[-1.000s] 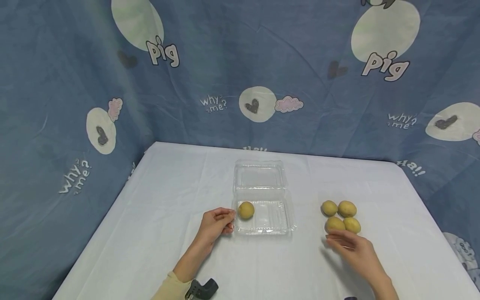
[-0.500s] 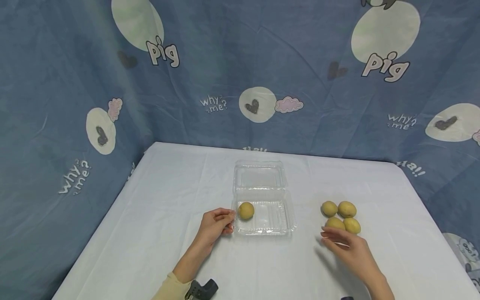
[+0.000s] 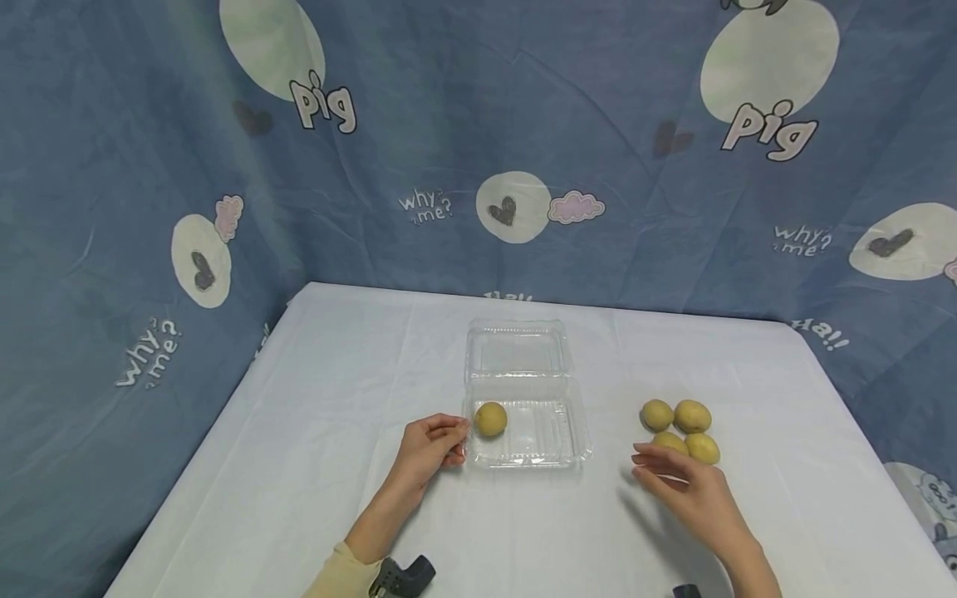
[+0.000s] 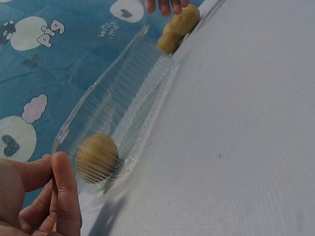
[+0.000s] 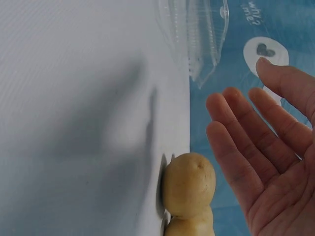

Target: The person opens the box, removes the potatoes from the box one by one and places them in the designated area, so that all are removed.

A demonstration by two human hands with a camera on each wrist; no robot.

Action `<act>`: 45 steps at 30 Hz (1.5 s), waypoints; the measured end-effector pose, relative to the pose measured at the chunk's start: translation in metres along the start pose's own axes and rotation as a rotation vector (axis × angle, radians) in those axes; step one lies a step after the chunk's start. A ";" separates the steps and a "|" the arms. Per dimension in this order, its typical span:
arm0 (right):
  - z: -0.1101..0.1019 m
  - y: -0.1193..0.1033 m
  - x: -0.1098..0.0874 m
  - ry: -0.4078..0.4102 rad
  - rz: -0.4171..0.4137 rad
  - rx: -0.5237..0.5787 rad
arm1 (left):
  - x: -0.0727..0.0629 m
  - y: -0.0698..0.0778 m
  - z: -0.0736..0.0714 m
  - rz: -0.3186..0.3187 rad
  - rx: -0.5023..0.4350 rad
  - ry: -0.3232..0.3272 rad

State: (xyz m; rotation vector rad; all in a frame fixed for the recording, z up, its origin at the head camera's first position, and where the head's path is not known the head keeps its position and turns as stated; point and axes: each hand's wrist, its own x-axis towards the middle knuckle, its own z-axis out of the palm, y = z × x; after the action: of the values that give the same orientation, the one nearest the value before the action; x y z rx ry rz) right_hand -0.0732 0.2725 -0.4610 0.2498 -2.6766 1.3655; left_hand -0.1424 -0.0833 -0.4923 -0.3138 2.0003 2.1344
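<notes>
My left hand [image 3: 429, 448] pinches the left rim of a clear plastic clamshell box [image 3: 542, 461], thumb and fingers at the edge in the left wrist view. One yellowish potato [image 3: 490, 420] lies in the left end of its base, and the lid [image 3: 517, 349] is folded back away from me. At the right, my right hand [image 3: 691, 494] hovers over the table with nothing in it, fingers loosely extended and thumb apart. Several potatoes [image 3: 692, 416] sit in a cluster just beyond it; the hand overlaps the nearest one in the head view.
A white cloth [image 3: 329, 365] covers the table. Blue printed curtain [image 3: 419, 124] hangs behind and to the left of it. Bare cloth lies between the box and the potato cluster. On my left wrist is a dark strapped device [image 3: 404, 576].
My right hand has drifted a little left and away from me, staying empty. The left hand, the box and the potatoes have kept their places.
</notes>
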 end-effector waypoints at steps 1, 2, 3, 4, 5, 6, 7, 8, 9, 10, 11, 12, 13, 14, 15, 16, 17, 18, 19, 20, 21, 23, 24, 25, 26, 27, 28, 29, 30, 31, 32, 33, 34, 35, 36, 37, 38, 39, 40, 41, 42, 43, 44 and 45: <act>0.000 0.000 0.001 -0.002 -0.001 0.002 | 0.000 0.000 0.000 0.002 0.000 -0.001; 0.001 -0.001 0.001 -0.004 -0.002 0.006 | 0.000 0.000 0.000 0.002 0.000 0.000; 0.001 -0.002 0.002 -0.005 -0.003 0.008 | 0.000 0.000 0.000 0.002 0.001 -0.001; 0.001 -0.002 0.002 -0.008 -0.005 0.012 | 0.000 0.000 0.000 0.003 0.002 -0.002; 0.001 -0.003 0.003 -0.009 -0.008 0.015 | 0.000 0.000 0.000 0.003 0.003 -0.002; 0.002 -0.004 0.004 -0.012 -0.013 0.020 | 0.000 0.000 0.000 -0.002 -0.001 -0.001; 0.002 -0.004 0.004 -0.014 -0.018 0.023 | 0.000 0.000 0.000 0.000 0.002 -0.003; 0.002 -0.005 0.005 -0.016 -0.024 0.030 | 0.000 0.000 0.000 0.001 0.001 -0.002; 0.002 -0.006 0.005 -0.017 -0.031 0.033 | 0.000 -0.001 0.000 0.003 0.002 -0.003; 0.003 -0.006 0.006 -0.020 -0.036 0.042 | 0.000 -0.001 0.000 0.008 0.004 -0.004; 0.003 -0.006 0.006 -0.023 -0.043 0.048 | 0.000 -0.001 -0.001 0.008 0.004 -0.003; 0.004 -0.006 0.007 -0.025 -0.050 0.053 | 0.000 -0.001 -0.001 0.008 0.002 -0.003; 0.004 -0.007 0.007 -0.028 -0.055 0.058 | 0.001 -0.001 0.000 0.006 0.001 -0.002; 0.005 -0.007 0.008 -0.030 -0.061 0.063 | 0.001 -0.001 0.000 0.003 0.000 0.000; 0.005 -0.007 0.009 -0.031 -0.067 0.064 | 0.001 -0.001 0.000 0.000 -0.001 0.000; 0.006 -0.008 0.010 -0.033 -0.071 0.066 | 0.001 0.000 0.000 -0.002 -0.001 0.001; 0.006 -0.008 0.010 -0.033 -0.075 0.063 | 0.001 0.000 0.000 -0.006 -0.003 0.003; 0.007 -0.009 0.011 -0.033 -0.078 0.064 | 0.001 0.000 0.000 -0.007 -0.002 0.003; 0.008 -0.009 0.012 -0.032 -0.079 0.063 | 0.001 0.000 0.000 -0.004 -0.001 0.002; 0.008 -0.010 0.013 -0.032 -0.080 0.061 | 0.001 0.001 0.000 -0.001 0.000 0.001; 0.009 -0.010 0.014 -0.033 -0.081 0.060 | 0.001 0.001 0.000 0.003 0.000 -0.001; 0.011 -0.011 0.015 -0.035 -0.081 0.065 | 0.001 0.001 0.000 0.010 -0.004 -0.006; 0.012 -0.012 0.016 -0.037 -0.082 0.070 | 0.001 0.000 -0.001 0.011 -0.006 -0.009; 0.013 -0.013 0.017 -0.040 -0.083 0.074 | 0.001 0.000 -0.001 0.012 -0.006 -0.011; 0.014 -0.013 0.018 -0.043 -0.085 0.082 | 0.001 0.000 -0.001 0.010 -0.006 -0.012; 0.015 -0.014 0.019 -0.045 -0.087 0.088 | 0.001 0.000 -0.001 0.008 -0.007 -0.013; 0.015 -0.016 0.020 -0.047 -0.089 0.100 | 0.001 0.000 -0.001 0.004 -0.007 -0.013; 0.016 -0.017 0.021 -0.049 -0.094 0.110 | 0.001 0.000 -0.001 0.002 -0.004 -0.013; 0.017 -0.018 0.022 -0.051 -0.101 0.118 | 0.001 0.000 -0.001 -0.001 -0.002 -0.012; 0.018 -0.019 0.023 -0.053 -0.112 0.125 | 0.001 0.000 -0.001 -0.001 0.000 -0.013; 0.018 -0.021 0.024 -0.053 -0.128 0.134 | 0.001 0.000 -0.001 -0.002 -0.002 -0.012; 0.019 -0.022 0.025 -0.053 -0.144 0.143 | 0.000 0.000 -0.001 -0.002 -0.002 -0.012; 0.020 -0.023 0.026 -0.052 -0.159 0.147 | 0.000 0.001 -0.001 0.000 -0.005 -0.011; 0.021 -0.024 0.028 -0.050 -0.175 0.146 | 0.000 0.001 0.000 0.003 -0.007 -0.012; 0.022 -0.025 0.028 -0.050 -0.188 0.147 | 0.000 0.001 0.000 0.004 -0.010 -0.012; 0.023 -0.027 0.029 -0.049 -0.196 0.147 | -0.001 0.001 0.000 0.004 -0.012 -0.012; 0.024 -0.027 0.030 -0.050 -0.203 0.148 | -0.001 0.001 0.000 0.004 -0.014 -0.012; 0.025 -0.028 0.031 -0.053 -0.201 0.149 | -0.001 0.001 0.000 0.003 -0.014 -0.013; 0.025 -0.030 0.032 -0.054 -0.198 0.148 | -0.001 0.001 0.000 0.005 -0.014 -0.015; 0.026 -0.031 0.033 -0.058 -0.194 0.154 | -0.001 0.001 -0.001 0.011 -0.012 -0.020; 0.027 -0.032 0.034 -0.065 -0.187 0.159 | -0.001 0.000 -0.001 0.008 -0.011 -0.021; 0.028 -0.033 0.035 -0.070 -0.183 0.165 | -0.001 0.001 -0.001 0.009 -0.011 -0.022; 0.029 -0.033 0.036 -0.075 -0.177 0.169 | -0.001 0.001 -0.001 0.008 -0.010 -0.022; 0.030 -0.034 0.037 -0.082 -0.168 0.176 | -0.001 0.001 -0.001 0.006 -0.008 -0.020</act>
State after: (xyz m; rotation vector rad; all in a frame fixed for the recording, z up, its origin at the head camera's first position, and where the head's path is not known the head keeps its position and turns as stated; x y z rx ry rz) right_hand -0.1036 0.2253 -0.4445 0.5462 -2.5316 1.5682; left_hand -0.1414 -0.0844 -0.4913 -0.2861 1.9849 2.1409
